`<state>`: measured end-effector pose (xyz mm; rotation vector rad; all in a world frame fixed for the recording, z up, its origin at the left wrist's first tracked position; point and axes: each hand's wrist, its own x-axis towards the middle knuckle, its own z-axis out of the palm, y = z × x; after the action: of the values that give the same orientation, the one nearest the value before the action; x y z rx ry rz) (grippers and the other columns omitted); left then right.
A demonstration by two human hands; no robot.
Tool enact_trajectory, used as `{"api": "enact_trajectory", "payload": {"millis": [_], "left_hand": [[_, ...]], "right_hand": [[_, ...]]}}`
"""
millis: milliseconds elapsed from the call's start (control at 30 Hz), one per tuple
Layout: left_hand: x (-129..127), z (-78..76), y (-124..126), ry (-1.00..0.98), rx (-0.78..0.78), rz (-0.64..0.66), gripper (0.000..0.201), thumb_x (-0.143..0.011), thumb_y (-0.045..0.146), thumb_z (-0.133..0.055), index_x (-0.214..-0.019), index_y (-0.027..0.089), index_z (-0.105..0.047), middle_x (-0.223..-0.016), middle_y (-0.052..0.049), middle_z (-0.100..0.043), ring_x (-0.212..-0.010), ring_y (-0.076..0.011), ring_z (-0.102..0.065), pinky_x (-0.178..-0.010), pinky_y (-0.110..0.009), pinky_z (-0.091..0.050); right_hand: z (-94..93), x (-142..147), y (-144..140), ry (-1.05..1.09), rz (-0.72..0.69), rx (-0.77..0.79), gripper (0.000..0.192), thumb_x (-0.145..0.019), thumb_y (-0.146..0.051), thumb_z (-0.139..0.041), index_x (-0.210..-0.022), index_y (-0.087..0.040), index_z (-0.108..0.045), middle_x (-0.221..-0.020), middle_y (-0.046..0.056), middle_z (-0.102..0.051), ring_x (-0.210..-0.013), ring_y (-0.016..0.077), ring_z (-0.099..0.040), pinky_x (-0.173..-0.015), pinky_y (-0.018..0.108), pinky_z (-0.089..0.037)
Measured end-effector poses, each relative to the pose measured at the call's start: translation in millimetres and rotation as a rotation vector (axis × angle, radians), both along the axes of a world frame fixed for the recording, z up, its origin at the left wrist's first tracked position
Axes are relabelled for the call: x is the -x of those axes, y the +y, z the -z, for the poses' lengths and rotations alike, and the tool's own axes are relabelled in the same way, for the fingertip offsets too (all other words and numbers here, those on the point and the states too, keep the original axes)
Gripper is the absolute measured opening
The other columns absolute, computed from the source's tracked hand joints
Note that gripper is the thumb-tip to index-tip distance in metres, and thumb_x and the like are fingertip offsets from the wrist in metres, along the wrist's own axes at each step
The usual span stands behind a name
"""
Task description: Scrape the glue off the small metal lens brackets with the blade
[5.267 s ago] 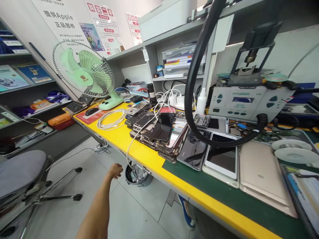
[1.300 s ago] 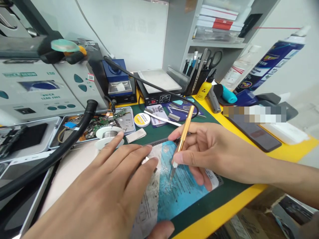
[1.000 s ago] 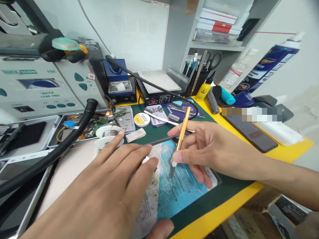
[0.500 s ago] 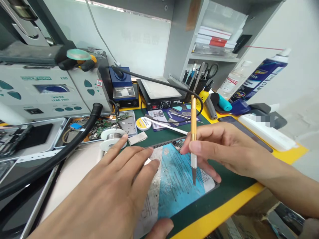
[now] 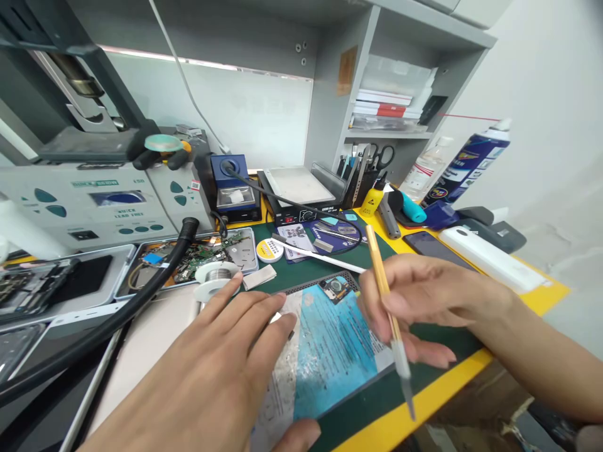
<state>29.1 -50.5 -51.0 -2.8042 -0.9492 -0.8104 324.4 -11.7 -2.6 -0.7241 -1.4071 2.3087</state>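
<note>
My left hand lies flat with spread fingers on the left part of a blue and white phone back cover that lies on the green mat. My right hand holds a gold-handled craft knife just right of the cover. The knife is tilted, its blade pointing down and right past the mat's front edge, off the cover. A small camera ring shows at the cover's top edge.
A grey soldering station with a black hose stands at the left. A tray of circuit boards, solder reel, heating plate, tool holder, spray can and dark phone surround the mat.
My view swung from the left end of the bench to the mat. My right hand lifted the knife tip off the cover and swung it down to the right. My left hand stayed put.
</note>
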Motion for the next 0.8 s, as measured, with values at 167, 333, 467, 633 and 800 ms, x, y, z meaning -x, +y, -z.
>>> {"api": "enact_trajectory", "payload": {"millis": [167,333,467,633,800], "left_hand": [[0,-4.4,-3,0.010,0.001,-0.006,0.062,-0.077,0.045,-0.071,-0.133,0.020,-0.059,-0.135,-0.010,-0.071,-0.124,-0.0363,-0.064,-0.117,-0.058,-0.040],[-1,-8.2,-6,0.051,-0.028,-0.014,0.062,-0.078,0.046,-0.071,-0.131,0.016,-0.060,-0.131,-0.013,-0.073,-0.119,-0.0377,-0.066,-0.112,-0.059,-0.044],[-2,-4.8,-4,0.039,-0.042,-0.035,0.061,-0.080,0.047,-0.069,-0.132,0.017,-0.059,-0.134,-0.011,-0.071,-0.123,-0.0341,-0.063,-0.120,-0.052,-0.033],[1,-1.8,-7,0.045,-0.006,-0.048,0.055,-0.080,0.044,-0.069,-0.130,0.020,-0.061,-0.136,-0.007,-0.070,-0.130,-0.0294,-0.058,-0.128,-0.040,-0.017],[0,-1.7,-5,0.019,-0.007,-0.036,0.055,-0.080,0.043,-0.068,-0.129,0.019,-0.061,-0.135,-0.008,-0.070,-0.127,-0.0288,-0.060,-0.128,-0.039,-0.017]], "right_hand": [[0.7,13,1,-0.084,0.256,-0.089,0.022,-0.099,-0.032,-0.069,-0.095,-0.011,-0.069,-0.066,0.002,-0.068,-0.041,0.0078,-0.058,-0.036,0.013,-0.044],[10.2,30,-3,-0.190,0.390,-0.078,0.034,-0.092,-0.044,-0.077,-0.091,-0.015,-0.061,-0.066,-0.002,-0.066,-0.033,0.0066,-0.052,-0.027,0.013,-0.035],[12.4,34,-5,-0.249,0.379,-0.050,0.040,-0.089,-0.051,-0.079,-0.090,-0.015,-0.060,-0.067,-0.002,-0.066,-0.030,0.0061,-0.050,-0.025,0.013,-0.034],[10.6,34,-6,-0.282,0.354,-0.046,0.041,-0.088,-0.052,-0.079,-0.086,-0.015,-0.061,-0.067,-0.001,-0.067,-0.030,0.0058,-0.050,-0.025,0.012,-0.035],[8.1,38,-4,-0.292,0.334,-0.040,0.044,-0.084,-0.052,-0.084,-0.083,-0.014,-0.063,-0.067,0.000,-0.069,-0.032,0.0055,-0.052,-0.025,0.011,-0.037]]}}
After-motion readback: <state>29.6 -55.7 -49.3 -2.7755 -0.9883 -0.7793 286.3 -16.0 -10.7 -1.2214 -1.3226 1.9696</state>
